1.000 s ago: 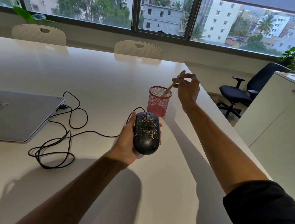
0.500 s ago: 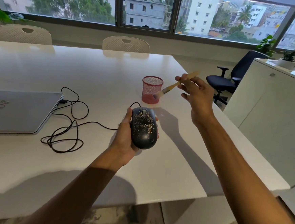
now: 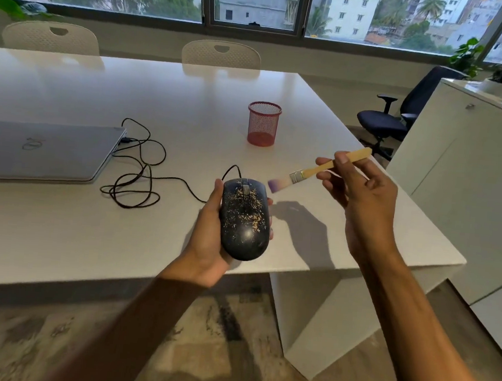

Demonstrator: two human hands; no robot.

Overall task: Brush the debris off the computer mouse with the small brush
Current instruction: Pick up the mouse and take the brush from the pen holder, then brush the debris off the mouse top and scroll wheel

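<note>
A black wired computer mouse speckled with tan debris rests in my left hand, held above the front edge of the white table. My right hand pinches the wooden handle of a small brush. The brush has a metal ferrule and white bristles with purple tips. It points left and down, and its tip hangs just right of the mouse's front end without touching it. The mouse's black cable loops across the table to the laptop.
A shut grey laptop lies at the left. A red mesh pen cup stands behind the mouse. Two white chairs sit at the far side. A dark office chair and a white cabinet are to the right.
My right hand lifted the brush out of the red cup and brought it down and nearer, beside the mouse's front. My view shifted back, so the table's front edge shows.
</note>
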